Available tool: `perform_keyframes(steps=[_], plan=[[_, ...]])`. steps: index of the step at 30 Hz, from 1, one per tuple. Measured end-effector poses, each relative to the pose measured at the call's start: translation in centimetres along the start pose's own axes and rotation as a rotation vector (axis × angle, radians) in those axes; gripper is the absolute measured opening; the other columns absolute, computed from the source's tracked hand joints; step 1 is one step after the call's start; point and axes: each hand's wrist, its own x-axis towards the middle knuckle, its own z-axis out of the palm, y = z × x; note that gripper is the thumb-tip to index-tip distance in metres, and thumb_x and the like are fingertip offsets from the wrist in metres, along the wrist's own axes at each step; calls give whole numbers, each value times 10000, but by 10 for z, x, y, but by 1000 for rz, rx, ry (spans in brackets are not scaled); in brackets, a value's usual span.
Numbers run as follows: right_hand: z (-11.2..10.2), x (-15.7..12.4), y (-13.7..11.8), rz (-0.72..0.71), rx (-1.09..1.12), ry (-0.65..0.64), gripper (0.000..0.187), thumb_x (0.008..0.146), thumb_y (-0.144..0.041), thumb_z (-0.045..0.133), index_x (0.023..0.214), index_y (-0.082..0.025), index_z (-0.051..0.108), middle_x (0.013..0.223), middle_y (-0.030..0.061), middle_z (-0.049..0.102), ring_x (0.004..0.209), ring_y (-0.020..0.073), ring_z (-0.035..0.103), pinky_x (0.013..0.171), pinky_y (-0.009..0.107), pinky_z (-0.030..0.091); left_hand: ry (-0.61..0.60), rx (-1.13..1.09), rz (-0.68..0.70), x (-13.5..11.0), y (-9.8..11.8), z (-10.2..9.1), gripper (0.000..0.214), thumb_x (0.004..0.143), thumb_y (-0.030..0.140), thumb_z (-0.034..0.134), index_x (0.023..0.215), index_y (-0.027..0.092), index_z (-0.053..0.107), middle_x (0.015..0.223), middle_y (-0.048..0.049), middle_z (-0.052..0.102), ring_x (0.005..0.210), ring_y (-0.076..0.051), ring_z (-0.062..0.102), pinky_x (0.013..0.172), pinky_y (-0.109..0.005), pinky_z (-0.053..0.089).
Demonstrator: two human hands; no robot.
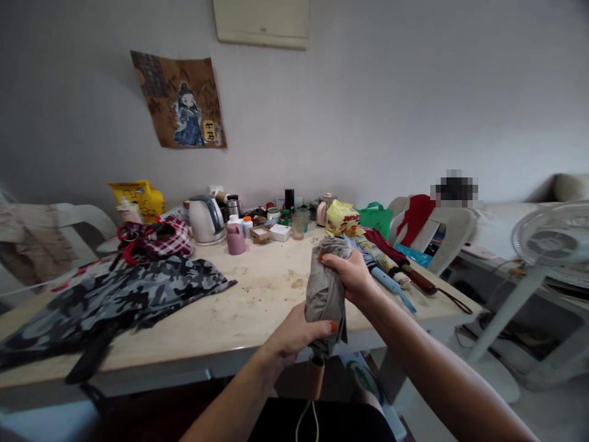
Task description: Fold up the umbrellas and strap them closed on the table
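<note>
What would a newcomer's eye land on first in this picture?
Probably the gray folding umbrella in front of the table, its canopy gripped by the left hand near the handle and the right hand higher up. Next, the camouflage umbrella sprawled across the table's left side, then the brown poster with a blue-robed cartoon figure, upper left on the wall.

Right hand [353,270] curled higher, left hand [291,336] curled lower, 2 forearms [414,350] bare
</note>
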Motion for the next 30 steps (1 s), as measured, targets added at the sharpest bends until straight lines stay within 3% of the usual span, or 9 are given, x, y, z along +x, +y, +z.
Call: perform_keyframes(steps=[3, 5, 10, 13, 16, 20, 24, 26, 30], plan=[[-7, 3, -4, -41, 24, 33, 344, 480, -210, 796, 772, -151, 625, 647, -9, 643, 567, 138, 565, 563, 275, 479, 43, -25, -65, -8, -16, -17, 555, 623, 550, 832, 916, 109, 665, 824, -63, 689, 695, -139, 591, 664, -264, 432], [-10, 5, -8, -30, 76, 24, 359, 464, -211, 808, 770, -150, 629, 652, -5, 646, 571, 138, 567, 567, 276, 482, -8, -64, -108, -12, -30, -29, 613, 634, 663, 779, 853, 102, 670, 790, -78, 686, 687, -142, 604, 670, -268, 429], [-1, 3, -13, 76, 172, -11, 353, 430, -210, 812, 730, -149, 638, 636, -1, 643, 561, 142, 568, 566, 288, 490, -304, -366, 56, -4, -55, -49, 724, 567, 709, 782, 1070, 194, 717, 1048, -125, 732, 1048, -275, 644, 879, -354, 446], [9, -1, -13, 94, 151, -49, 330, 433, -198, 799, 718, -147, 641, 637, 3, 646, 564, 147, 570, 573, 297, 489, -521, -556, 63, 6, -60, -61, 736, 654, 801, 631, 1130, 247, 721, 1110, -97, 739, 1194, -311, 598, 1004, -407, 411], [12, -3, -13, 98, 119, -78, 305, 441, -201, 781, 704, -147, 636, 633, 3, 639, 561, 149, 565, 576, 304, 483, -634, -657, 41, 11, -60, -67, 850, 678, 871, 494, 1190, 226, 705, 1173, -106, 727, 1276, -330, 550, 1074, -439, 371], [12, -3, -13, 81, 34, -103, 325, 468, -221, 762, 758, -145, 637, 666, 1, 646, 591, 157, 571, 594, 311, 479, -609, -691, 84, 12, -52, -57, 908, 680, 855, 512, 1292, 197, 645, 1342, -119, 639, 1389, -335, 432, 1148, -440, 299], [17, -6, -12, -14, -106, -67, 348, 486, -209, 742, 804, -149, 615, 694, -14, 646, 631, 150, 567, 607, 290, 464, -494, -673, 89, 15, -42, -42, 869, 657, 786, 640, 1236, 138, 673, 1288, -151, 668, 1339, -362, 486, 1143, -461, 319], [20, -9, -12, -4, -131, -69, 353, 487, -202, 735, 811, -151, 603, 684, -26, 638, 616, 138, 556, 588, 273, 453, -447, -664, 77, 17, -42, -38, 764, 681, 727, 688, 1150, 125, 709, 1198, -154, 712, 1277, -360, 549, 1119, -464, 354], [19, -11, -13, 62, -64, -118, 337, 489, -204, 743, 793, -156, 607, 663, -31, 632, 576, 126, 550, 564, 261, 452, -415, -612, 21, 16, -56, -43, 404, 740, 407, 802, 1021, 124, 735, 965, -108, 776, 1019, -292, 704, 987, -398, 475]])
